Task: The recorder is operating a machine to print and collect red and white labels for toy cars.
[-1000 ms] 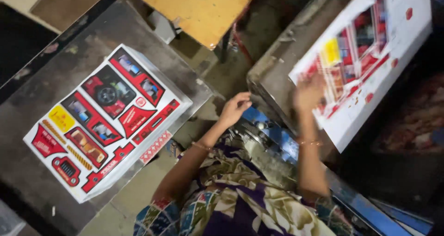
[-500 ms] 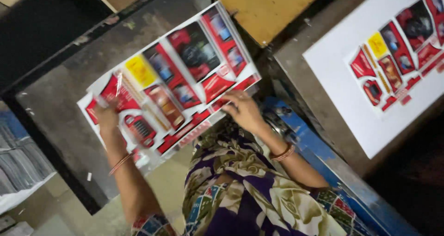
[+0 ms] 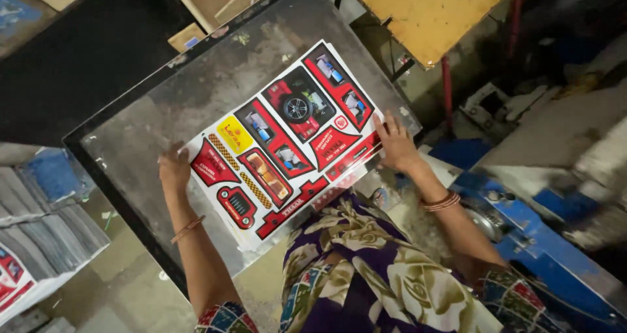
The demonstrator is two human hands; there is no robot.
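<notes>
Down on the grey metal table (image 3: 163,111), a printed sheet (image 3: 284,143) of red die-cut panels showing toy-car pictures lies flat and tilted, its long edges running slantwise from lower left to upper right. Both hands rest on it, one at each end. The left hand (image 3: 174,170) sits at the sheet's left edge, fingers (image 3: 171,153) loosely spread and pressing flat, holding nothing between them; just right of those fingertips is a red fan-shaped panel and a small yellow square. The right hand (image 3: 396,149) lies palm-down on the sheet's right corner, fingers (image 3: 385,125) splayed and open, their tips touching the white margin beside a long red strip. Thin bangles (image 3: 441,202) circle the right wrist, and a single one (image 3: 188,227) rings the left. Beyond the right fingers, past the table's edge, stands an orange-yellow board (image 3: 424,13) on red legs. Behind the right wrist is a blue machine (image 3: 522,228). Well away from the left fingers, at the frame's lower left, a stack of grey sheets (image 3: 46,241) is piled.
</notes>
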